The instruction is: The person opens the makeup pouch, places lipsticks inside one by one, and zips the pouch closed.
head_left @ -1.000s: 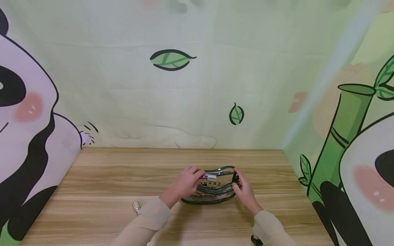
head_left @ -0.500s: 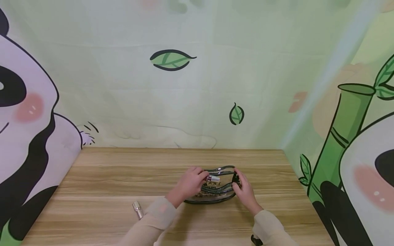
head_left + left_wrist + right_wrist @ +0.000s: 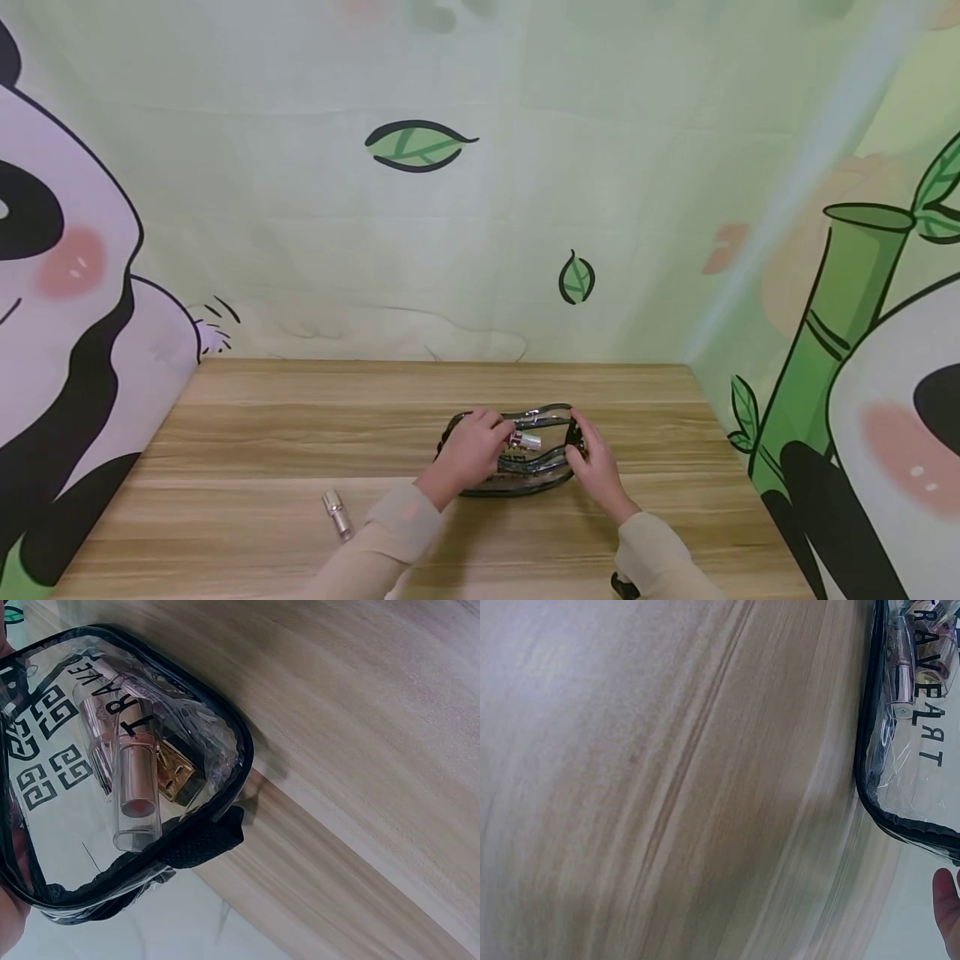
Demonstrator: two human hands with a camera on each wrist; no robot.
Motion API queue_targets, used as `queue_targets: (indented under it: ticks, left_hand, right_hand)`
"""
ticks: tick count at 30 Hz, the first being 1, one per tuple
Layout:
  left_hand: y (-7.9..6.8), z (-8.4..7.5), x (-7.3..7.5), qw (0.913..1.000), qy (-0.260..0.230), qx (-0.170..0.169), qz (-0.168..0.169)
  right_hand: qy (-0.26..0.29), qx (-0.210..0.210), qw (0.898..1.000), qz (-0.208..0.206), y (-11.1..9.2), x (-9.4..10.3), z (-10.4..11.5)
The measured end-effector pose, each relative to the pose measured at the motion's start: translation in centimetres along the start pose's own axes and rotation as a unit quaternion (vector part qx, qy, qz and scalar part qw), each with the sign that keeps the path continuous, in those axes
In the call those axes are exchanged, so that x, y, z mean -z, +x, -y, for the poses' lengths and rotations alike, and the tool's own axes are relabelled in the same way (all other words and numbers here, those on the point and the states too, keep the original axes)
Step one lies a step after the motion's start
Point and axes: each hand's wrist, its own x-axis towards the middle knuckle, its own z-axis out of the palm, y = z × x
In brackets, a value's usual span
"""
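A clear travel pouch (image 3: 517, 492) with black trim lies on the table, its top gaping. My left hand (image 3: 471, 450) is over the pouch's mouth, pinching a lipstick tube (image 3: 527, 441) with a shiny silver end that points right. At the pouch's right end, my right hand (image 3: 597, 471) grips the rim between thumb and fingers. Through the plastic in the left wrist view show a clear-capped lipstick (image 3: 137, 780), other tubes and a gold-and-black item (image 3: 180, 771). The right wrist view catches the pouch's black edge (image 3: 866, 772) and a fingertip (image 3: 945, 900).
A silver tube (image 3: 337, 514) lies on the wooden table (image 3: 300, 417), left of my left forearm. A dark band (image 3: 625, 586) shows at my right sleeve. Behind the table hangs a printed cloth (image 3: 450, 250) with pandas, leaves and bamboo.
My left hand has moved right and slightly down over the pouch's mouth with the lipstick tube. More of the silver tube on the table now shows. My right hand has stayed put.
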Motion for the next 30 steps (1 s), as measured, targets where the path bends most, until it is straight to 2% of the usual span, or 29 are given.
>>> queue_targets:
  ticks: [4, 20, 30]
  left_hand:
    - [0.02, -0.20, 0.07, 0.9999, 0.010, 0.005, 0.005]
    - [0.25, -0.47, -0.05, 0.9968, 0.040, 0.017, 0.066]
    - [0.24, -0.57, -0.37, 0.9966, 0.043, 0.025, 0.066]
  right_hand:
    - [0.006, 0.002, 1.000, -0.001, 0.03, -0.05, -0.05]
    - [-0.002, 0.009, 1.000, -0.002, 0.06, -0.07, 0.00]
    - [-0.006, 0.002, 1.000, 0.006, 0.04, -0.05, -0.01]
